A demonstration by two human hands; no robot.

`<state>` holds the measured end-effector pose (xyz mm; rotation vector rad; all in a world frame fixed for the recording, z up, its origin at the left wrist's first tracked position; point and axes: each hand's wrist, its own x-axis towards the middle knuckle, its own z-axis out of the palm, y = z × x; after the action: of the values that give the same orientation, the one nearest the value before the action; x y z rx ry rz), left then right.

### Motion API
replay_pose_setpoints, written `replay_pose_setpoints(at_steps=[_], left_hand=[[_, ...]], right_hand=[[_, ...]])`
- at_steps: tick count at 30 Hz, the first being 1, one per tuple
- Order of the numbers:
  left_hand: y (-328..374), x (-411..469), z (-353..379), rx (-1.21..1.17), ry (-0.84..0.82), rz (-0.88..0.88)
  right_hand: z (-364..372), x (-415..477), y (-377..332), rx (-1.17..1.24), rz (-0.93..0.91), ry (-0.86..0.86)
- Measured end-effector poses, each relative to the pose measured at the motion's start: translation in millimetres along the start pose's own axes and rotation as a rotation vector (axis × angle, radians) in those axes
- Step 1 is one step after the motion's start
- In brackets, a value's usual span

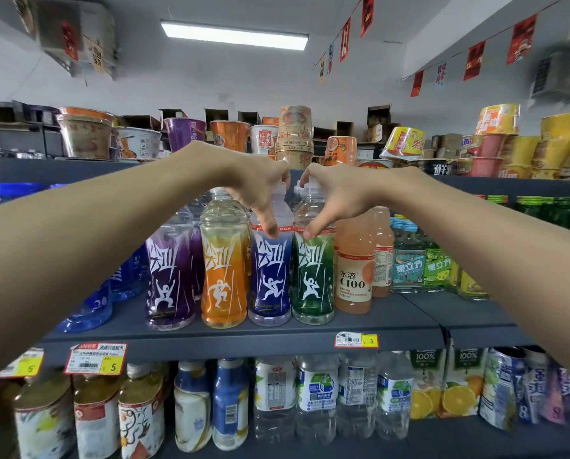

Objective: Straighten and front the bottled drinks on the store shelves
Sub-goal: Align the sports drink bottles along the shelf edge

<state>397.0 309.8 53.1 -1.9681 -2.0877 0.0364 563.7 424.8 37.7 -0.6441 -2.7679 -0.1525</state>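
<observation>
Blue and green, side by side at the near edge of the middle shelf [210, 339]: gripping the blue bottle [270, 276] by the neck in the curled left hand [257, 190], the green bottle [313, 279] likewise in the right hand [333, 197], probably squaring labels forward.

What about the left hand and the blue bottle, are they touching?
Touching. In the head view the left hand wraps the cap of the blue bottle, thumb pressed on its shoulder.

Upright blue bottle [271, 276] beside green bottle [313, 279]
</observation>
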Motion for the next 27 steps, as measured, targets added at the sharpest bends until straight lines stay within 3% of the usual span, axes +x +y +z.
replay_pose_setpoints(at_steps=[18,23,27], left_hand=[[-2.6,-2.1,9.2,0.039,0.057,0.064],[0.4,-6.3,12.0,0.002,0.070,0.084],[7.2,-12.0,15.2,0.068,0.184,0.110]], right_hand=[[7.6,-14.7,-10.2,0.041,0.053,0.030],[19.8,-26.7,-3.7,0.123,0.008,0.130],[28.3,-35.5,1.9,0.119,-0.054,0.253]])
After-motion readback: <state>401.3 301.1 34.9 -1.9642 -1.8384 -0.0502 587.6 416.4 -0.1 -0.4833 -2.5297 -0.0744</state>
